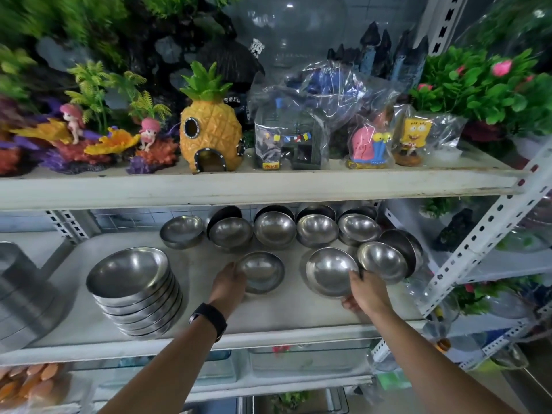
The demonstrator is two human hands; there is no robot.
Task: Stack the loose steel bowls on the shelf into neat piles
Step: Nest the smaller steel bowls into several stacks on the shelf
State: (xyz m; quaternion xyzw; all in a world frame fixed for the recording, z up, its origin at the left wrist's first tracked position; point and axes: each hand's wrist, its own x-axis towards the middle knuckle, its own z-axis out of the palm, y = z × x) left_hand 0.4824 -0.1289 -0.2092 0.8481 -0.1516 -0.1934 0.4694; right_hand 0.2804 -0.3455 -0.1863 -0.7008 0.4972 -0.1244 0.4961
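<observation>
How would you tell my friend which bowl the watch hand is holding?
Look at the middle shelf, under the pineapple house. In front, right of the tall bowl pile, is one small bowl. It is smaller than its neighbour bowl, and the left hand wearing the watch grips it.

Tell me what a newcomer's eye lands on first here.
The bright yellow pineapple house on the upper shelf draws the eye first. Below, on the middle shelf, the left hand holds a small bowl and the right hand grips a wider bowl, with a tall bowl stack to their left.
</observation>
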